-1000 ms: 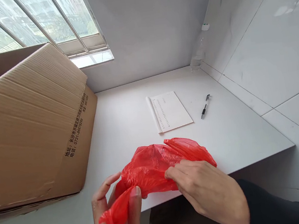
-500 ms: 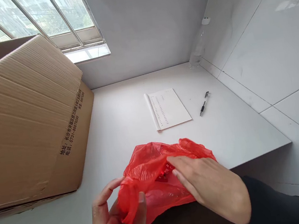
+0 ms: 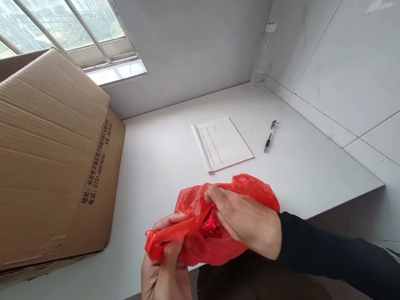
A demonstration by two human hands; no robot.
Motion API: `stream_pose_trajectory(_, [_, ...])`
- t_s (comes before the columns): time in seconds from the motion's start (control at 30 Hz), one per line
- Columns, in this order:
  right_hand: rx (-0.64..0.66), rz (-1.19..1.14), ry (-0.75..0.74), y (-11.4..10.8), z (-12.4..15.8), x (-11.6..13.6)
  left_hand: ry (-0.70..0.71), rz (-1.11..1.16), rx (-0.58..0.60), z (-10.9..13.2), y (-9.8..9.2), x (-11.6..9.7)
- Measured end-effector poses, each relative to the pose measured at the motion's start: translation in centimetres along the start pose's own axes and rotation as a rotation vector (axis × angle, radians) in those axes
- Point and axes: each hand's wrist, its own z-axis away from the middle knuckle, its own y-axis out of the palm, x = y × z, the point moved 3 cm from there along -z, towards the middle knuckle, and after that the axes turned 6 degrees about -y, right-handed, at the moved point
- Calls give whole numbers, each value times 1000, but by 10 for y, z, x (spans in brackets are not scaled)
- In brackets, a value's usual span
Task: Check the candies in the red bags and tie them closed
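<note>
A crumpled red plastic bag (image 3: 214, 254) lies at the front edge of the white table, its mouth partly open. Inside it shows a shiny red packet (image 3: 210, 225) with small light marks. My left hand (image 3: 168, 278) pinches the gathered left end of the bag between thumb and fingers. Over the bag's middle, my right hand (image 3: 245, 218) has its fingers bent and pressed on the bag's upper rim, beside the packet. Its fingertips are partly hidden by the plastic.
A large open cardboard box (image 3: 40, 177) fills the left side of the table (image 3: 160, 160). Behind the bag lies a notepad (image 3: 224, 144) with a pen (image 3: 270, 136) on its right. A clear bottle (image 3: 259, 64) stands in the back right corner.
My right hand has moved left and up, its fingers now bent onto the bag's rim. My left hand has turned, its thumb now over the plastic. The bag has shifted slightly left and up.
</note>
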Motion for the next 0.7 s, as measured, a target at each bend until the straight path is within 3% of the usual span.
stream_pose_trajectory(0.23, [88, 149, 108, -2, -4, -13, 8, -432, -18, -7, 14, -6])
stream_pose_trajectory(0.37, [194, 208, 107, 9, -5, -17, -63, -176, -64, -12, 16, 3])
stream_pose_trajectory(0.5, [204, 156, 205, 17, -12, -27, -15, 26, -139, -15, 23, 4])
stream_pose_trajectory(0.7, [156, 63, 487, -7, -19, -23, 62, 76, -222, -14, 24, 1])
